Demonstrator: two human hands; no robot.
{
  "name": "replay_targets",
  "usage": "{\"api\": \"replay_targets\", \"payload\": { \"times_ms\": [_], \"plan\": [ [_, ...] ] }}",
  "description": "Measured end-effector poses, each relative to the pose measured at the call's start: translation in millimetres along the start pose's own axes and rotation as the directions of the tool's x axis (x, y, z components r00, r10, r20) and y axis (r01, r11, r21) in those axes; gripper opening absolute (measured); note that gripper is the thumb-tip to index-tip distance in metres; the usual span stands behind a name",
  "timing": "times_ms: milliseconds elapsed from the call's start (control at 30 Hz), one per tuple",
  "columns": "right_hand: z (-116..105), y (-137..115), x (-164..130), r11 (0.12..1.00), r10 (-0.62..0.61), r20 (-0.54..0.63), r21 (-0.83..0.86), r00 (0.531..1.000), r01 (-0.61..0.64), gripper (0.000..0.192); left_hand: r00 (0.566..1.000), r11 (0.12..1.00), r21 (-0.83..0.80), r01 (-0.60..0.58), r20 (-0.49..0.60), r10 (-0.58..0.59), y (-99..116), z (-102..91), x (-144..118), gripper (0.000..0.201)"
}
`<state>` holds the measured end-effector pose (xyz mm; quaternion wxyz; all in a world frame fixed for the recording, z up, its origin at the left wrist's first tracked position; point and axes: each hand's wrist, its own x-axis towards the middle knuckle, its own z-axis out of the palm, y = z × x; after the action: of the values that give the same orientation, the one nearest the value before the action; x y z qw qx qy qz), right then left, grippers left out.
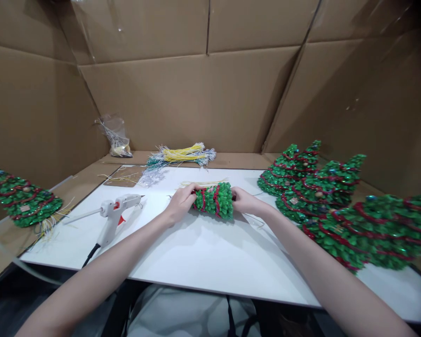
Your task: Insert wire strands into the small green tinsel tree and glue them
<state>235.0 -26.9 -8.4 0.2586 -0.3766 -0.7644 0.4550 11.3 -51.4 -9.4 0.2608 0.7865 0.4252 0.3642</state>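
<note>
A small green Christmas tree (214, 200) with red garland lies on its side above the white board (182, 252), its base turned to the right. My left hand (181, 202) is closed round its narrower left end. At the base, my right hand (244, 201) has its fingers tucked inside or behind the rim, and what the fingertips touch is hidden. Thin pale wires (205, 183) lie just behind the tree, and another wire (256, 220) curls out by my right wrist.
A white glue gun (114, 213) stands left, its cable running off the front edge. Behind lie bundled wires (182, 154) and a plastic bag (115, 138). Several decorated trees (315, 187) crowd the right side; one more tree (24, 199) stands far left. Cardboard walls (182, 98) enclose the table.
</note>
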Motion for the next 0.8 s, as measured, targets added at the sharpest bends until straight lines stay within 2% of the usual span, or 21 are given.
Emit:
{"api": "replay_targets", "payload": {
  "times_ms": [267, 600, 800],
  "plan": [
    [-1.5, -6.4, -2.2, 0.999, 0.038, 0.038, 0.005, 0.999, -0.039, 0.016, 1.000, 1.000, 0.023, -0.021, -0.015, 0.021, -0.5, 1.2, 0.3, 0.033],
    [-2.8, -14.7, -4.9, 0.997, 0.075, 0.016, -0.018, 0.997, -0.074, 0.010, 0.999, 0.999, 0.039, -0.028, -0.015, 0.028, 1.3, 1.1, -1.0, 0.031],
    [-1.0, -17.9, -4.8, 0.997, 0.079, 0.035, 0.015, 0.996, -0.080, 0.021, 1.000, 0.999, 0.030, -0.021, -0.010, 0.021, 1.6, 0.6, 0.1, 0.030]
  ]
}}
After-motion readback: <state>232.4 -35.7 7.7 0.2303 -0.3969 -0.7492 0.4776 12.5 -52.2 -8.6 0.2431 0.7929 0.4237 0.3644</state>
